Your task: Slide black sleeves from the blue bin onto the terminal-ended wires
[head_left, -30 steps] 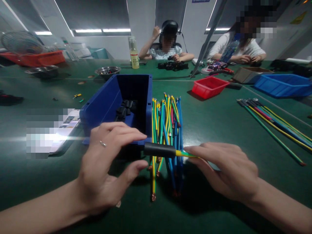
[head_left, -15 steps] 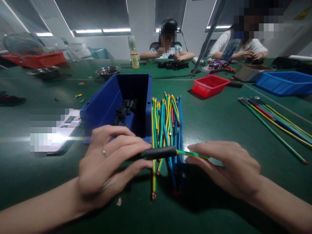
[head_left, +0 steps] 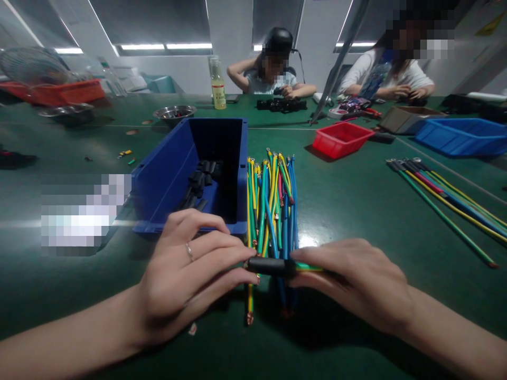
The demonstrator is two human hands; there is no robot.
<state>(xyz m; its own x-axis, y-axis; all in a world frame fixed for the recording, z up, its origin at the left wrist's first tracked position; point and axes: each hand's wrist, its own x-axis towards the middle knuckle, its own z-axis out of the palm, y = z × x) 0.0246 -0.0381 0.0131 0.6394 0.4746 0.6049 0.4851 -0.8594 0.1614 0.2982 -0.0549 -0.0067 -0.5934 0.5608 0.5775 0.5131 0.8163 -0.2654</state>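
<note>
**Sleeve and wire drawn in between both hands**

While a second ago the left hand (head_left: pixel 186 279) lay flat over the near rim of the blue bin (head_left: pixel 166 179), with its fingers spread and clear of the work, it has now come down off the bin toward the near edge of the table and closed in on the black sleeve (head_left: pixel 271 266). Its fingertips meet the left end of the sleeve, thumb below and fingers above, in a light pinch.

The right hand (head_left: pixel 356 285) has moved left as well. Earlier its fingertips held the green-and-yellow wire (head_left: pixel 311 268) some way out from the sleeve, with a clear stretch of wire showing; now the thumb and forefinger pinch the wire right at the sleeve's right end, and only a short piece of wire shows between the fingers. Judging from this, the sleeve sits further along the wire than before, or the grip has simply slid up to it; which of the two cannot be told.

Sleeve and wire lie crosswise, left to right, just above the near ends of the bundle of coloured wires (head_left: pixel 273 206), which lies on the green table (head_left: pixel 356 211) just right of the bin. More black sleeves (head_left: pixel 202 177) rest inside the bin. Far right lies a second spread of wires (head_left: pixel 443 198); a red tray (head_left: pixel 340 140) stands beyond. Two other people sit at the far side, their hands on their own work.
</note>
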